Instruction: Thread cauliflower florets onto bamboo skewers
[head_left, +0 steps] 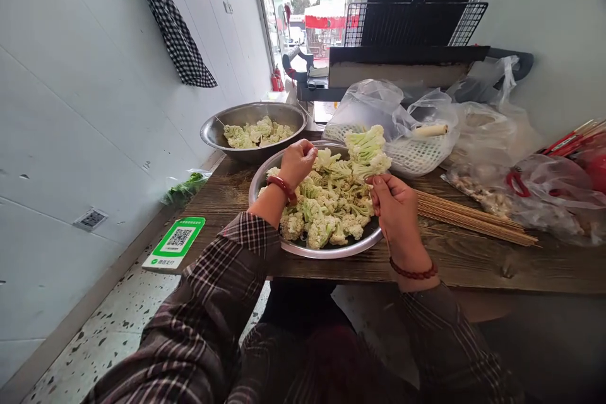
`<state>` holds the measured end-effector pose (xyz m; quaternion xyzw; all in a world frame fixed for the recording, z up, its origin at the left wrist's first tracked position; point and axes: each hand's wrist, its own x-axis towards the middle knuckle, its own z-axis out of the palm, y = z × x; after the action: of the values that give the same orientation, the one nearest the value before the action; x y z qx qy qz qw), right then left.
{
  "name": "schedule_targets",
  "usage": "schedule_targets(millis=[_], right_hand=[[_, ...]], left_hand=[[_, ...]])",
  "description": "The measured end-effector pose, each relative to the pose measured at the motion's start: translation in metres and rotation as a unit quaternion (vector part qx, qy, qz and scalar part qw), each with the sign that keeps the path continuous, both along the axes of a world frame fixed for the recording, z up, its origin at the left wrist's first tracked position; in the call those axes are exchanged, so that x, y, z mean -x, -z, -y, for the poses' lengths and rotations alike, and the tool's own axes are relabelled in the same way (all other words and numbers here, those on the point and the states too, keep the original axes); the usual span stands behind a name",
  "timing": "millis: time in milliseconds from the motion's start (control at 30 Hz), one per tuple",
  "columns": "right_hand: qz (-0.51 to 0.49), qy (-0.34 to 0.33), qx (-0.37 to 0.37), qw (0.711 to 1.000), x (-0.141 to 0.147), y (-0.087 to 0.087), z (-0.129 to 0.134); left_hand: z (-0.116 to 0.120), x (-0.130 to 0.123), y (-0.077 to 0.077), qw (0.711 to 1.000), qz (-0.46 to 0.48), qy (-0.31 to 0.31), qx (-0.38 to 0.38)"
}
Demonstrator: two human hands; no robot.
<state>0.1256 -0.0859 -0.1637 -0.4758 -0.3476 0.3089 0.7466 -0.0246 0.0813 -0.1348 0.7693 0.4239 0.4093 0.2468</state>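
Plaid sleeves; cauliflower above right grip.

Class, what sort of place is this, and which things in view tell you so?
Probably the preparation area of a small food shop or snack stall. The clues are metal bowls of cut cauliflower, a bundle of skewers and a QR card, likely for payment.

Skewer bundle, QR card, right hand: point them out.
Skewer bundle [473, 217]: head view, middle of its length.
QR card [178, 239]: head view, its printed code.
Right hand [396, 203]: head view, back of the hand.
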Motion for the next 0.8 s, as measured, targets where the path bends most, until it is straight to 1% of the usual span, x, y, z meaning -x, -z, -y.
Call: schedule_targets(millis=[67, 133, 200, 233, 267, 367, 433, 467, 567, 633, 733, 800], right_hand=[[0.001, 0.005, -0.002, 1.000, 0.000, 0.000, 0.000], [0.005, 0.007, -0.002, 1.000, 0.000, 0.000, 0.000], [0.009, 0.006, -0.002, 1.000, 0.000, -0.001, 0.000], [0.011, 0.005, -0.001, 1.000, 0.000, -0.001, 0.000], [0.013, 0.002, -0.001, 1.000, 0.000, -0.001, 0.001], [0.017, -0.002, 0.002, 1.000, -0.001, -0.001, 0.001], [0.016, -0.002, 0.002, 1.000, -0.001, -0.002, 0.001], [0.017, -0.002, 0.002, 1.000, -0.001, -0.002, 0.001], [0.021, 0.000, 0.004, 1.000, -0.001, -0.003, 0.001], [0.026, 0.001, 0.005, 1.000, -0.001, -0.003, 0.001], [0.028, 0.001, 0.005, 1.000, -0.002, -0.001, 0.000], [0.026, -0.004, 0.004, 1.000, -0.002, 0.001, -0.001]], left_hand=[[0.000, -0.001, 0.003, 0.994, -0.082, -0.003, -0.067], [0.003, -0.005, 0.006, 0.980, -0.162, 0.046, -0.103], [0.008, -0.009, 0.008, 0.957, -0.240, 0.118, -0.112], [0.011, -0.010, 0.009, 0.943, -0.278, 0.145, -0.114], [0.014, -0.011, 0.009, 0.929, -0.313, 0.160, -0.118], [0.021, -0.012, 0.009, 0.893, -0.391, 0.172, -0.138], [0.024, -0.012, 0.008, 0.879, -0.414, 0.186, -0.150], [0.024, -0.013, 0.008, 0.876, -0.415, 0.191, -0.154], [0.026, -0.017, 0.007, 0.884, -0.394, 0.194, -0.162], [0.028, -0.021, 0.008, 0.883, -0.384, 0.212, -0.169], [0.034, -0.030, 0.012, 0.866, -0.393, 0.254, -0.174], [0.038, -0.036, 0.017, 0.852, -0.412, 0.267, -0.182]])
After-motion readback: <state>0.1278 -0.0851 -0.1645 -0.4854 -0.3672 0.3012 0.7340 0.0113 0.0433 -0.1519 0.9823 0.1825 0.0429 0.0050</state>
